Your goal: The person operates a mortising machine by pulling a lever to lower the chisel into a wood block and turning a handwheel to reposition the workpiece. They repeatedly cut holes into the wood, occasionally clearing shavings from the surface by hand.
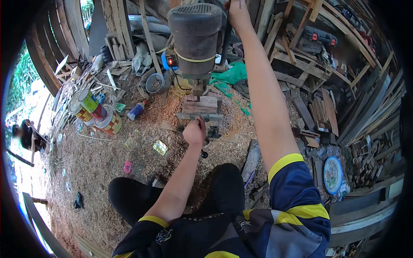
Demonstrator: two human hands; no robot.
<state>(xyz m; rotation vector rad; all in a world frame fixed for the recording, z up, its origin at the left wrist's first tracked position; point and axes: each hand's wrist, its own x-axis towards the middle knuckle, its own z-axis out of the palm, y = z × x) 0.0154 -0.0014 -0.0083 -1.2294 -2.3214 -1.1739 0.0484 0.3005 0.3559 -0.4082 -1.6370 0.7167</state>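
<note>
In front of me stands a bench machine with a dark motor housing [193, 36], a yellow band round it and a drill bit below its chuck [198, 88]. The bit points down at a wooden block [206, 103] held on the machine's table behind a front clamp jaw [211, 116]. My left hand [194, 131] is closed right at the front of that jaw; what its fingers grip is hidden. High up on the right, my right hand [239, 18] is wrapped round a dark lever [225, 41] beside the motor, partly cut off by the frame's top.
Wood shavings cover the ground. Paint cans [105, 118], a blue bottle [137, 110] and a bucket [155, 83] stand or lie to the left. Lumber [322, 112] and a round patterned tray [332, 175] are on the right. Another person [30, 135] is at the far left.
</note>
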